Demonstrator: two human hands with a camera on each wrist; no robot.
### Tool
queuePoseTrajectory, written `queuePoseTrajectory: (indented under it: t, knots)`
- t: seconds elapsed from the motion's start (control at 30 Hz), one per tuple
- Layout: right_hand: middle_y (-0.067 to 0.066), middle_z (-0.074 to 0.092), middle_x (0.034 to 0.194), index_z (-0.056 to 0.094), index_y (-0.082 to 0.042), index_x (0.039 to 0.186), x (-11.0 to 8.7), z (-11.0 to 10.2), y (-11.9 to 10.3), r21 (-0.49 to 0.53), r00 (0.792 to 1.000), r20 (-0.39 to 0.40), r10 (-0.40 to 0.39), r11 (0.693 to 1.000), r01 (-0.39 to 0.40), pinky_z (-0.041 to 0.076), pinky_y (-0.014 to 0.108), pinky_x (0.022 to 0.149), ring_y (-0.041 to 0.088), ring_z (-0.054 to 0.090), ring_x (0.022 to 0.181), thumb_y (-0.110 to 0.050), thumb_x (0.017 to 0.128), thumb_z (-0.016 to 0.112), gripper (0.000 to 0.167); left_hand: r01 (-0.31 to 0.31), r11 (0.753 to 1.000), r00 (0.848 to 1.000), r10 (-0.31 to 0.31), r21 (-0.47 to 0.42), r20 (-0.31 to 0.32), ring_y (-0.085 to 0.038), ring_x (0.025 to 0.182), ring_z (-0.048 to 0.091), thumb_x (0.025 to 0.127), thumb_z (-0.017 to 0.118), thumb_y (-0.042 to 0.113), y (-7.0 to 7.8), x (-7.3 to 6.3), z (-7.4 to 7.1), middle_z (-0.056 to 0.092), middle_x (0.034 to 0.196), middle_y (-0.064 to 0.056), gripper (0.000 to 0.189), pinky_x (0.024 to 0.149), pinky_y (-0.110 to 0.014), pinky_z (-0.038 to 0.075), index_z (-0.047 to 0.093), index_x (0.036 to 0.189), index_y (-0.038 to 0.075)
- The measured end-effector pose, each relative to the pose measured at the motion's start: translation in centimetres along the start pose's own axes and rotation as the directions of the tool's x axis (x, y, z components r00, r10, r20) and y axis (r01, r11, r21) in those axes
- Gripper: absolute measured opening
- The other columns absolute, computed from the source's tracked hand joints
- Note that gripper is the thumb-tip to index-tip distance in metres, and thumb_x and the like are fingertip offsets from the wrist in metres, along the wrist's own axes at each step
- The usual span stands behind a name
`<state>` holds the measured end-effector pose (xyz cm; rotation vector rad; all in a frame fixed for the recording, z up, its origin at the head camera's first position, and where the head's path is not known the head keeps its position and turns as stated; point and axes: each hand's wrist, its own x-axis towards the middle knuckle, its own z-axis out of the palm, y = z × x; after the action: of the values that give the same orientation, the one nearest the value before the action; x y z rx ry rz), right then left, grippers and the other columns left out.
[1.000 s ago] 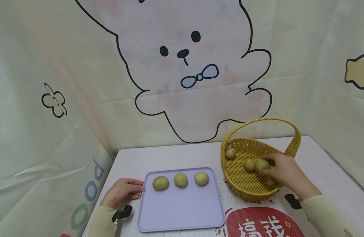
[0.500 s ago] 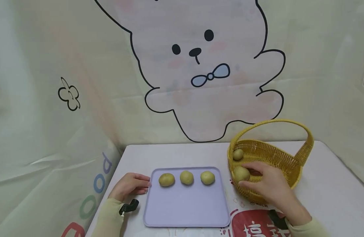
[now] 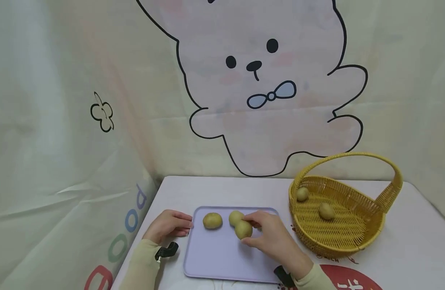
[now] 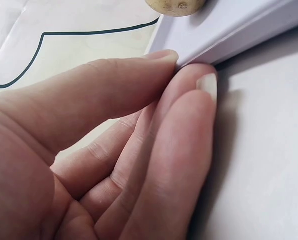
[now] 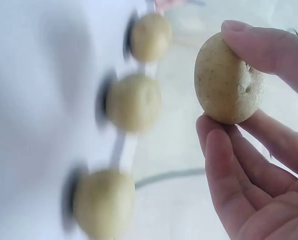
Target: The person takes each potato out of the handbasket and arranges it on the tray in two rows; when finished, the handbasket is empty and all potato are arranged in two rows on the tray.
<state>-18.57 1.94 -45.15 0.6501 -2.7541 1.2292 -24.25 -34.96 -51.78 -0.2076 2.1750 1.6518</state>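
My right hand [image 3: 277,239] pinches a potato [image 3: 243,229] between thumb and fingertips, above the lilac tray [image 3: 215,262]. That potato [image 5: 223,82] appears clear of the tray in the right wrist view. A row of three potatoes lies along the tray's far side: a left one [image 3: 212,220], a middle one [image 3: 236,218] partly behind the held potato, and a third mostly hidden by my right hand in the head view. At the tray's left edge, my left hand [image 3: 168,226] grips the rim; in the left wrist view, its fingertips [image 4: 163,56] meet there.
A yellow wicker basket [image 3: 338,237] with a tall arched handle stands right of the tray. Inside it lie two potatoes, one by the left wall [image 3: 302,193] and one nearer the middle [image 3: 326,211]. A printed curtain [image 3: 193,161] hangs behind the table.
My right hand has lifted a potato out of the basket and carried it left over the tray. The left hand stays at the tray's edge. The head view has turned slightly left.
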Motion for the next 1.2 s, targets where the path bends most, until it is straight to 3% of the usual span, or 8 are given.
queuePoseTrajectory:
  t: [0.17, 0.5, 0.8, 1.2]
  knots:
    - [-0.001, 0.077, 0.108, 0.080, -0.010, 0.117, 0.9, 2.9, -0.9, 0.044, 0.998, 0.050, -0.028, 0.999, 0.026, 0.064, 0.033, 0.085, 0.011, 0.069, 0.095, -0.014, 0.073, 0.100, 0.049, -0.002, 1.000, 1.000, 0.002, 0.003, 0.005, -0.009, 0.071, 0.075, 0.091, 0.085, 0.011, 0.4, 0.4, 0.4, 0.082, 0.093, -0.007, 0.034, 0.071, -0.026, 0.067, 0.077, 0.119, -0.006]
    - [-0.001, 0.076, 0.104, 0.080, -0.007, 0.114, 1.6, 6.9, -2.5, 0.011, 0.993, 0.108, -0.050, 0.999, 0.049, 0.056, 0.024, 0.077, 0.011, 0.067, 0.091, -0.014, 0.071, 0.101, 0.049, 0.007, 1.000, 1.000, -0.007, 0.000, 0.006, -0.009, 0.069, 0.074, 0.089, 0.087, 0.011, 0.8, 0.6, 0.7, 0.080, 0.088, -0.003, 0.035, 0.069, -0.025, 0.066, 0.078, 0.119, -0.005]
    - [-0.002, 0.077, 0.103, 0.079, -0.009, 0.112, 1.3, 8.8, -2.9, -0.015, 0.993, 0.110, -0.053, 0.998, 0.055, 0.056, 0.024, 0.078, 0.007, 0.065, 0.090, -0.016, 0.072, 0.100, 0.045, 0.035, 0.999, 0.999, -0.035, -0.011, -0.004, -0.010, 0.070, 0.074, 0.089, 0.088, 0.012, 0.7, 0.5, 0.7, 0.079, 0.085, -0.005, 0.033, 0.068, -0.026, 0.067, 0.078, 0.117, -0.003]
    - [0.000, 0.078, 0.109, 0.080, -0.010, 0.111, 1.3, 9.9, -3.6, -0.060, 0.990, 0.132, -0.038, 0.997, 0.046, 0.060, 0.033, 0.089, 0.013, 0.071, 0.102, -0.018, 0.071, 0.099, 0.045, 0.051, 0.999, 0.999, -0.051, -0.016, -0.016, -0.010, 0.069, 0.073, 0.088, 0.088, 0.012, 0.3, -0.1, 0.2, 0.079, 0.083, -0.004, 0.035, 0.067, -0.026, 0.066, 0.078, 0.118, -0.004]
